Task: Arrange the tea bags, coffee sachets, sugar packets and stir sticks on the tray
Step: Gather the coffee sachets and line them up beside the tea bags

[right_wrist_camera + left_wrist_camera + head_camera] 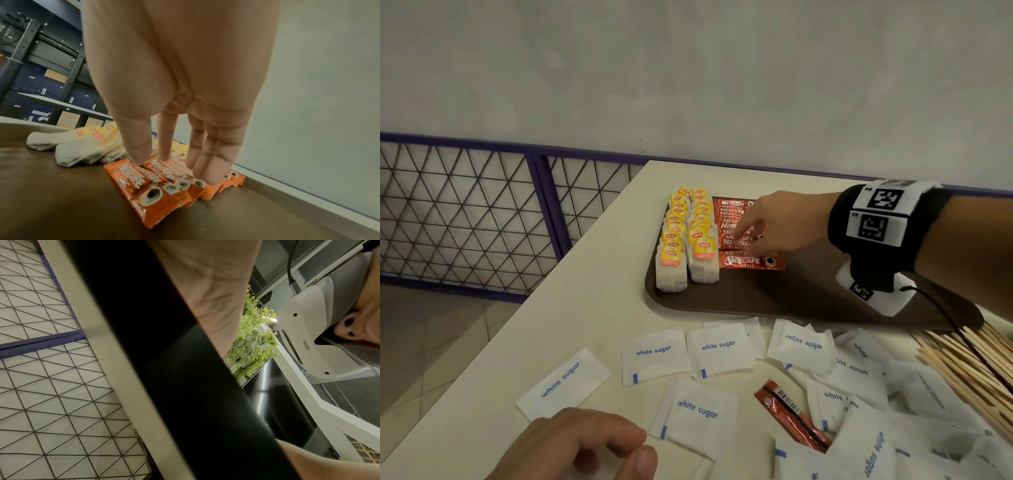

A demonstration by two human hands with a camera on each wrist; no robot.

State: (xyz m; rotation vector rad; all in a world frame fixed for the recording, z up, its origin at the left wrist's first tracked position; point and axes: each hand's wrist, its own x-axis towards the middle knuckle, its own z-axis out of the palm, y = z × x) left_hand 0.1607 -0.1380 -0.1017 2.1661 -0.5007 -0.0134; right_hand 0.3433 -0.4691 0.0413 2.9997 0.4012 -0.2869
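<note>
Two tea-bag rows done, my right hand presses flat fingers on the tray's coffee sachets, left hand loosely curled, empty; stray sachet next, I guess.

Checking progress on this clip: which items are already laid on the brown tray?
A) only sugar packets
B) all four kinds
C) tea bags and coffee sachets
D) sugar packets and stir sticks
C: only tea bags and coffee sachets lie on the tray; sugar packets and stir sticks are on the table.
</note>
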